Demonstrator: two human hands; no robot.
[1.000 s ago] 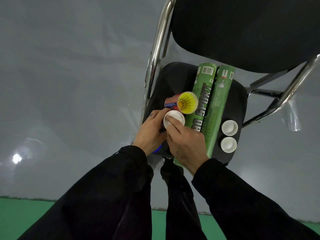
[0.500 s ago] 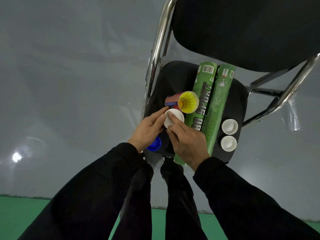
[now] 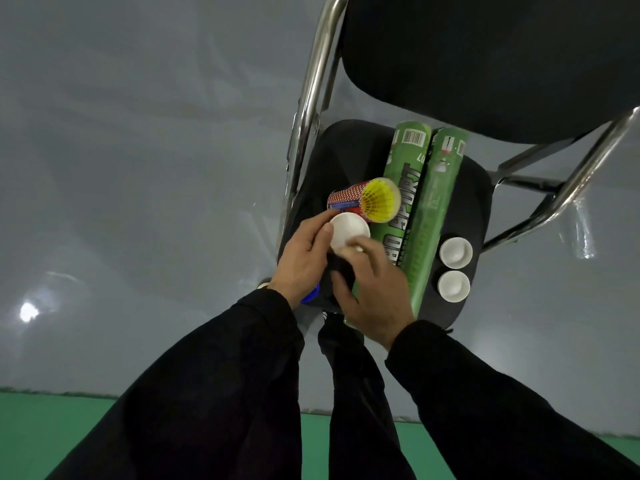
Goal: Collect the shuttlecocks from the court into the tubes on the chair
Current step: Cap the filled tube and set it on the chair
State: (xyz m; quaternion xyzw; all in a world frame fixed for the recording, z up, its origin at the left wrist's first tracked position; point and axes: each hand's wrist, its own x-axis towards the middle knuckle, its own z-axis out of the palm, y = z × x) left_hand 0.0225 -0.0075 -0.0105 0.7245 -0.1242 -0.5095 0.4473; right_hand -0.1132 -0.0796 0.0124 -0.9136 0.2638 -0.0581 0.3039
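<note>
Both hands close on a white cap (image 3: 348, 230) over the chair seat (image 3: 349, 157): left hand (image 3: 302, 261) gripping its rim, right hand (image 3: 372, 285) pinching its near edge. Just beyond the fingers, a yellow shuttlecock (image 3: 379, 205) sits in its red tube (image 3: 346, 199), likely light and crushable, best handled by the tube wall.

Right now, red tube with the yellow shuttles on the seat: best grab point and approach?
Probably mid-body of the red tube, fingers wrapping across it from above. It lies on its side on the chair, open mouth with yellow shuttlecocks facing the green tube, so the mouth end is crowded. The left side is free, though the left hand sits just below.
</note>
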